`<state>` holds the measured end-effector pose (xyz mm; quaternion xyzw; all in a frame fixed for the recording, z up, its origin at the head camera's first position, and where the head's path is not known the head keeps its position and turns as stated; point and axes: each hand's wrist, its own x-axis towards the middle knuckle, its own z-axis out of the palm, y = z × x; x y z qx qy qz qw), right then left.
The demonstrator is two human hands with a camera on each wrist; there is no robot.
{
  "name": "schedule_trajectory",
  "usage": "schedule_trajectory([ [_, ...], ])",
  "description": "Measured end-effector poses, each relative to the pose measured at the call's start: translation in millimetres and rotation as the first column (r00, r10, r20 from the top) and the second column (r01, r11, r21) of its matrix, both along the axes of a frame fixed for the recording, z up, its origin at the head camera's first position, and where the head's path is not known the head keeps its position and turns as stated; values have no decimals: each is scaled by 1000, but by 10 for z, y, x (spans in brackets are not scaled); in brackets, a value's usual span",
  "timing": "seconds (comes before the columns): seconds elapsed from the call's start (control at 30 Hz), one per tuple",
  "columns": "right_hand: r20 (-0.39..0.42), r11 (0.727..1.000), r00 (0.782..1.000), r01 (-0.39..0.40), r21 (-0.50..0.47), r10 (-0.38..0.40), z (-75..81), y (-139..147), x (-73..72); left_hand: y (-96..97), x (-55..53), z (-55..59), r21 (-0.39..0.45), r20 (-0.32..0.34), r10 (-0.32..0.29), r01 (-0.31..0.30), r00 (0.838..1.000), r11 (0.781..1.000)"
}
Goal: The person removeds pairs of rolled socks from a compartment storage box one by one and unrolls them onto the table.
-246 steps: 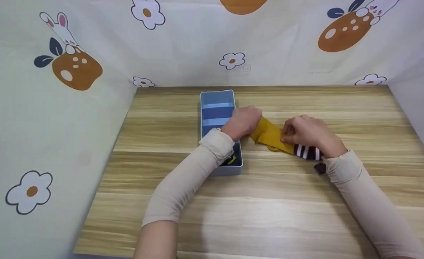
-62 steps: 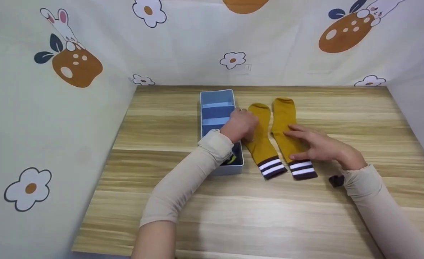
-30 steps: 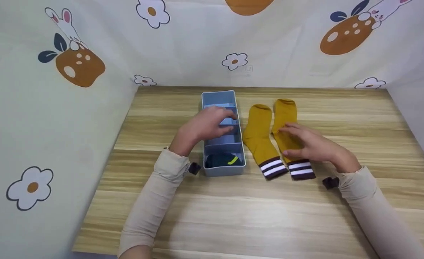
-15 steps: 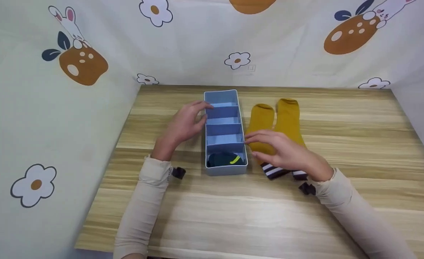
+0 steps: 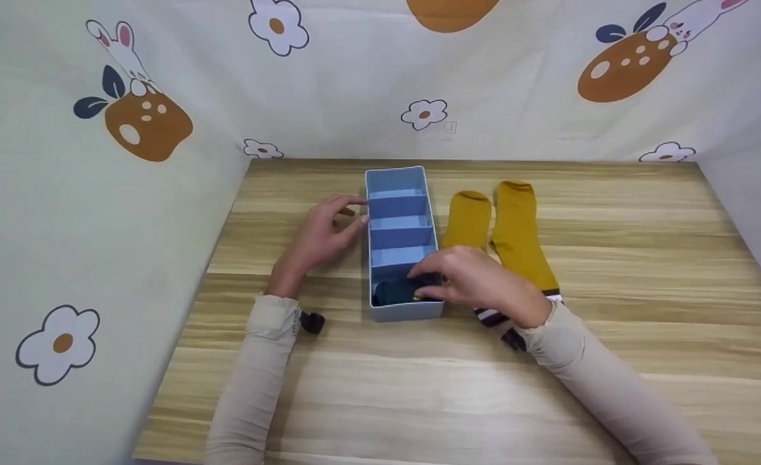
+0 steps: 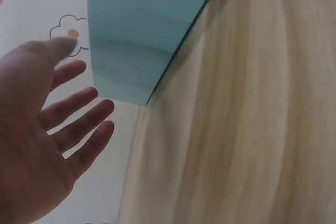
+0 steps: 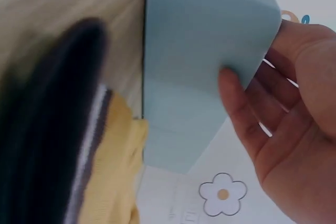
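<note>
A blue divided box [image 5: 407, 313] stands on the table. In its nearest compartment lies a dark, bundled sock [image 5: 393, 292] with a yellow mark. My right hand [image 5: 470, 274] reaches over the right rim to that sock, thumb and forefinger apart. In the right wrist view one finger of the right hand [image 7: 294, 114] lies along the box's outer wall [image 7: 184, 77]; other fingertips are hidden behind the rim. At the box's left side my left hand [image 5: 319, 236] has its fingertips by the rim. The left wrist view shows that hand's fingers [image 6: 79, 119] loosely straight and spread.
Right of the box lie two mustard socks, one shorter-looking [image 5: 469, 213] and partly under my right hand, the other [image 5: 516, 226] beside it. Their striped cuffs are partly covered by the arm. A printed cloth wall [image 5: 341, 84] rises behind the table [image 5: 367, 387].
The mustard socks, earlier handled together, now lie flat side by side. My left hand has moved off them to the box's left side. My right hand has moved left into the nearest compartment.
</note>
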<state>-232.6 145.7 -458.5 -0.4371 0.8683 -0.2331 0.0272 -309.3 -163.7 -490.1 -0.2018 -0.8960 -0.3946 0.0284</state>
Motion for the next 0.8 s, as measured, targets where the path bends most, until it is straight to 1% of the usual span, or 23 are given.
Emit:
schedule_trajectory([
  [0.1, -2, 997, 1000, 16, 72, -16, 36, -36, 17, 21, 0, -63, 19, 33, -19, 18, 999, 1000],
  [0.2, 15, 991, 999, 28, 128, -30, 72, -77, 26, 31, -3, -125, 49, 79, -25, 21, 997, 999],
  [0.3, 26, 984, 999, 39, 174, -45, 99, -117, 24, 26, -13, -176, 85, 134, -23, 12, 991, 996],
  [0.43, 35, 972, 998, 36, 234, -46, 117, -162, 14, 32, -26, -209, 124, 196, -36, 11, 980, 992],
  [0.57, 60, 962, 997, 26, 271, -44, 121, -180, 4, 58, -32, -218, 158, 217, -67, 33, 974, 987],
  [0.67, 79, 961, 996, 22, 274, -45, 118, -177, -1, 75, -38, -226, 172, 223, -96, 57, 970, 983],
  [0.8, 100, 962, 994, 9, 272, -38, 111, -175, -12, 82, -38, -229, 177, 235, -115, 74, 965, 981],
])
